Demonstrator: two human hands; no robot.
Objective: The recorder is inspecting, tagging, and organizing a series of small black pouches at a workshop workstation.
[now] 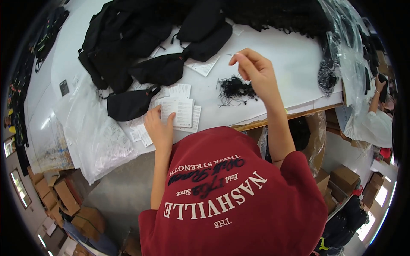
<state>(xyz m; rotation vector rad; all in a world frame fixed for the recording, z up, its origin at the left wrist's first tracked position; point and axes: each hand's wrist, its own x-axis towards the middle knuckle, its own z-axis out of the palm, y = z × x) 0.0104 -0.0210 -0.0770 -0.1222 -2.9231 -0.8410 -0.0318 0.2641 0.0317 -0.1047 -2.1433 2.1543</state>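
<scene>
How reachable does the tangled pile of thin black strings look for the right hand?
Likely yes: the right hand is near the pile, which lies uncovered on the white table; nothing visible blocks it, though fingertips seem to pinch a thin dark strand.

Thin black strings, tangled in a loose pile, stray ends splayed outward. Left of the pile and slightly nearer, white rectangular cards with dark print, unevenly stacked, held at the left edge. Beyond the pile, one thin dark strand, pinched.
</scene>
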